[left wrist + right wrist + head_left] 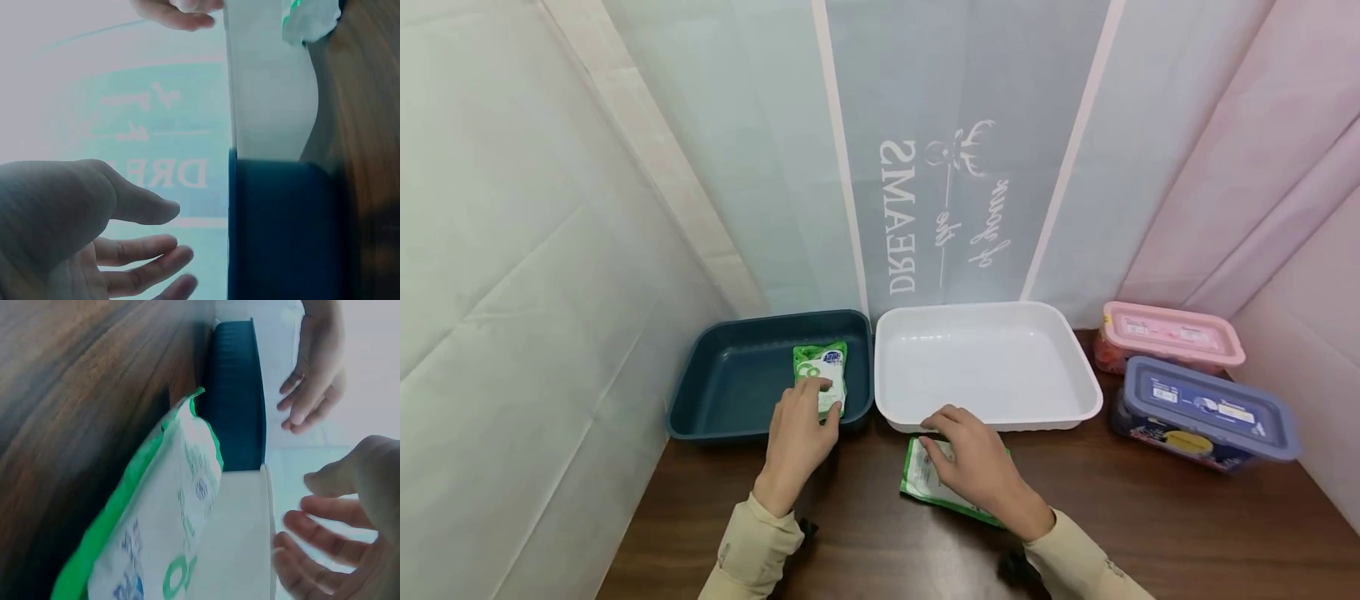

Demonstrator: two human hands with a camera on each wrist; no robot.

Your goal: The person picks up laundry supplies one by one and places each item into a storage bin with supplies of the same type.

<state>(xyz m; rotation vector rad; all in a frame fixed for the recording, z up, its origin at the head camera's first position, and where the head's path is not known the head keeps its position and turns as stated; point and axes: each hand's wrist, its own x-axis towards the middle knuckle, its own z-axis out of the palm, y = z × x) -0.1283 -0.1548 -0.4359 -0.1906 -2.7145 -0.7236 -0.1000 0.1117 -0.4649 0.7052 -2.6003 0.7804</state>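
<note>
At the left of the frame, a pale, creased sheet (497, 292) walls the space; the brown, wood-grained table (880, 550) fills the bottom; left of centre stands the teal tray (730, 367), the left packet (823, 360) lying at its right end; over it is the left hand (801, 433), thumb and fingers spread, gripping nothing; behind hangs a grey-blue backdrop (970, 75) with mirrored white lettering (901, 217); at centre, the white tray (985, 375) sits beside the teal one; below it the right packet (925, 475) lies on the table, under the right hand (973, 462), fingers loosely bent, apart from the thumb; at right, a pink box (1172, 333) and blue box (1210, 412); upper right, pink cloth (1247, 167).
</note>
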